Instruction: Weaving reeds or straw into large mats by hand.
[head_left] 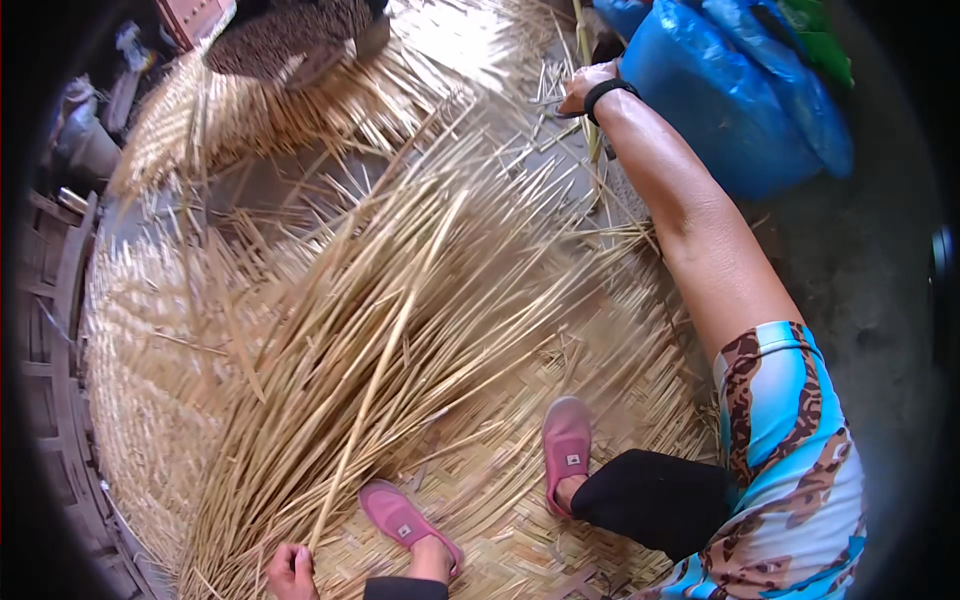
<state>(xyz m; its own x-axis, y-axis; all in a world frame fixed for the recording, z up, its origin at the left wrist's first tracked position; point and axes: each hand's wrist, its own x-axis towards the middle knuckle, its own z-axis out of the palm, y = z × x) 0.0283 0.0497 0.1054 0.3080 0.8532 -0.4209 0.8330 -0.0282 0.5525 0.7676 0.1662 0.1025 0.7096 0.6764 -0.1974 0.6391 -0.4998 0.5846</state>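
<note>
A long pale straw stalk (pixel 398 325) slants over a loose heap of straw stalks (pixel 310 400). At the lower left, my left hand (pixel 292 572) is closed, thumb against fingers, on the stalk's near end. My right arm reaches far forward to the top. My right hand (pixel 590 86), a black band at its wrist, is closed beside a greenish upright stalk (pixel 583 35). A dark object (pixel 607 46) shows just above that fist, and a dark tip below it; I cannot make out what it is. Short cut pieces (pixel 550 85) lie beside the hand.
Blue plastic bags (pixel 715 100) bulge right of my right forearm. Woven matting (pixel 480 470) lies under my pink shoes (pixel 568 450). A round container of dark grains (pixel 290 40) stands far left. Wooden slatted furniture (pixel 45 370) borders the left.
</note>
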